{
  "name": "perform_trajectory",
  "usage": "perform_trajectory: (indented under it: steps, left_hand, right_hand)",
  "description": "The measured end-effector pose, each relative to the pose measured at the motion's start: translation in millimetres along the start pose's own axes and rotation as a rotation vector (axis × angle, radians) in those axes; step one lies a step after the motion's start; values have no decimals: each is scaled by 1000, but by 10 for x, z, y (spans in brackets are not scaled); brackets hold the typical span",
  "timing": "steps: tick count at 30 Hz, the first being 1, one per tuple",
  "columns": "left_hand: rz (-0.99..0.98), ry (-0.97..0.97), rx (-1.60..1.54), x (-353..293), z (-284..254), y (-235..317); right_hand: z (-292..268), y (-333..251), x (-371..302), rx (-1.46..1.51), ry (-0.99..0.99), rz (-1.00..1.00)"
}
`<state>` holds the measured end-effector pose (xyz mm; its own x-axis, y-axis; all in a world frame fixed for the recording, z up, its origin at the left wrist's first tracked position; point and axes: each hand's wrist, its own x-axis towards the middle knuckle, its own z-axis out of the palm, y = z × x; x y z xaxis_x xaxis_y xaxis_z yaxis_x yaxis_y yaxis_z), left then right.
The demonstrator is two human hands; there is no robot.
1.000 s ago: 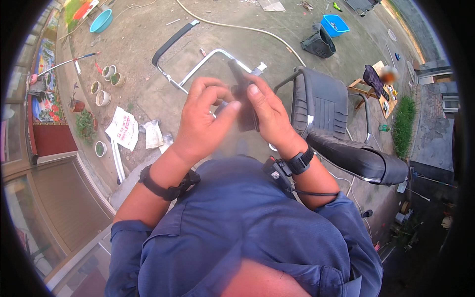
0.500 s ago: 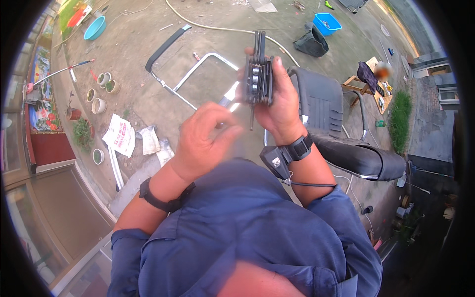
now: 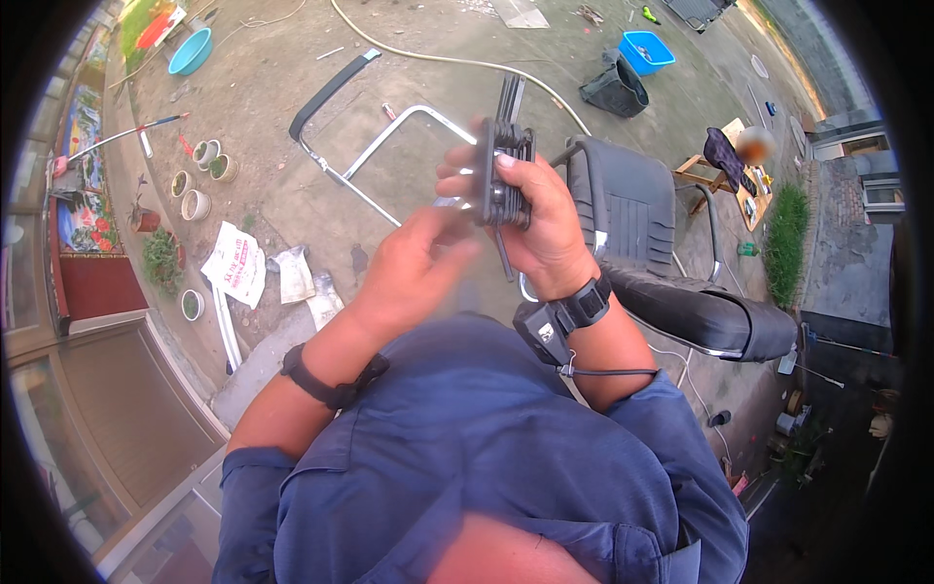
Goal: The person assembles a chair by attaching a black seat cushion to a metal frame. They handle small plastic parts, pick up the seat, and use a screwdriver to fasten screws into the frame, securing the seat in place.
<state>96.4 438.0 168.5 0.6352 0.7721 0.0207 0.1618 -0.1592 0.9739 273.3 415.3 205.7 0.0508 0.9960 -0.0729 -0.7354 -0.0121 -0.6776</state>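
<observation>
A black folding hex key set (image 3: 506,180) is held up in front of me in my right hand (image 3: 550,219). My right thumb lies across its face, and the fingers wrap behind it, their tips showing at its left side. Some keys stick out at the top, and one thin key points down below the body. Beside its lower left my left hand (image 3: 407,268) is in motion, thumb and forefinger apart, with nothing visible between them. Its fingertips are blurred, so whether they touch the set cannot be told.
A black chair (image 3: 628,195) stands at my right, its padded part (image 3: 705,311) nearest me. Ahead lies a chrome tube frame (image 3: 355,161) with a black pad. Flower pots (image 3: 197,206) and a white sack (image 3: 233,265) are at left; a blue tub (image 3: 646,53) and black bucket (image 3: 616,90) are farther off.
The hex key set has come down slightly and tilted. My right thumb has bent over its face, and one key below it has swung outward. My left hand has shifted a little toward the set.
</observation>
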Motion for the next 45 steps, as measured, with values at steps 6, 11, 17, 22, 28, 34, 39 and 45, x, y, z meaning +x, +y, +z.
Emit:
perform_trajectory:
  steps: [6, 11, 17, 22, 28, 34, 39, 45]
  left_hand:
    - [13, 75, -13, 41, 1, 65]
    - [56, 38, -39, 88, -49, 76]
    - [84, -81, 169, 0, -107, 108]
    - [-45, -199, -13, -52, -143, 176]
    - [-114, -265, -261, -128, -165, 244]
    - [-189, -219, -387, -154, -182, 404]
    - [337, -63, 281, -159, -213, 292]
    - [612, 273, 214, -128, -168, 124]
  right_hand:
    - [17, -2, -16, -12, -25, 10]
    - [19, -2, -22, -20, -10, 15]
    - [-110, 16, 89, -129, 15, -85]
    - [-139, 28, 112, -132, -32, -94]
    - [-112, 60, 142, -187, -76, -129]
    - [-45, 42, 158, -308, -85, -172]
    - [-34, 80, 186, -197, -143, -101]
    - [198, 197, 75, 16, -103, -30]
